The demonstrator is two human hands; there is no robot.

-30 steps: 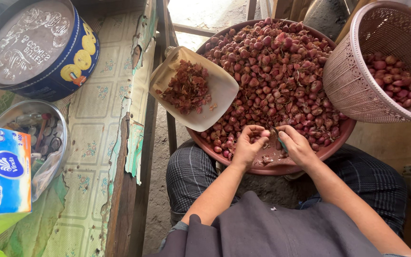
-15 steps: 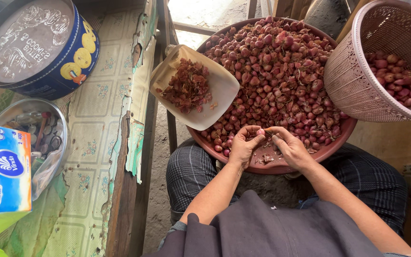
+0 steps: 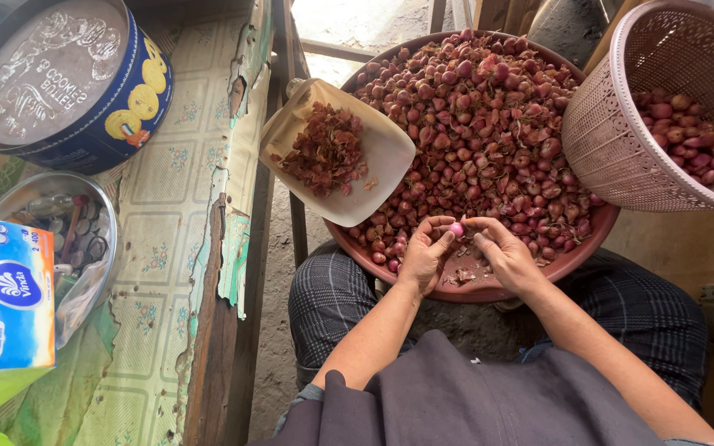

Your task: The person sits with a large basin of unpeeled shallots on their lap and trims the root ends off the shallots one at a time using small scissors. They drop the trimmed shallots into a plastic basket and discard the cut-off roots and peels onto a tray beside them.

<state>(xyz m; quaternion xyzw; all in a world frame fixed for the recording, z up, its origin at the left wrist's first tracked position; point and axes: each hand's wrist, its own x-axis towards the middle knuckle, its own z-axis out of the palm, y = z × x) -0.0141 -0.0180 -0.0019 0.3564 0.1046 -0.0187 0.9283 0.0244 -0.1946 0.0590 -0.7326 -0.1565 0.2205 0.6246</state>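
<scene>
1. A small peeled shallot (image 3: 456, 229), pinkish purple, sits pinched between the fingertips of both hands, just above the near rim of the big reddish basin (image 3: 489, 291).
2. The left hand (image 3: 423, 256) curls its fingers closed around the shallot's left side; the right hand (image 3: 502, 254) meets it from the right, thumb and forefinger closed on it. Most of the shallot is hidden by the fingertips, so only its top shows.
3. Under the fingers the basin floor is bare but for a few skin scraps (image 3: 463, 275); whether either hand also holds a blade cannot be made out.
4. Beyond the fingertips lies the heap of unpeeled shallots (image 3: 489, 124), filling the rest of the basin.
5. Beyond and left of the left fingers, a cream scoop-shaped tray (image 3: 382, 157) rests on the basin's edge, holding dry red peelings (image 3: 324, 153).
6. Beyond and right of the right fingers, a pink woven basket (image 3: 613, 140) tilts over the rim, with peeled shallots (image 3: 687, 132) inside; its right side is cut off.
7. Far left of the left hand: a worn patterned table (image 3: 167, 248), a round blue tin (image 3: 68, 83), a metal bowl (image 3: 59, 239) of hard-to-read odds, and a tissue box (image 3: 2, 306), partly cropped.
</scene>
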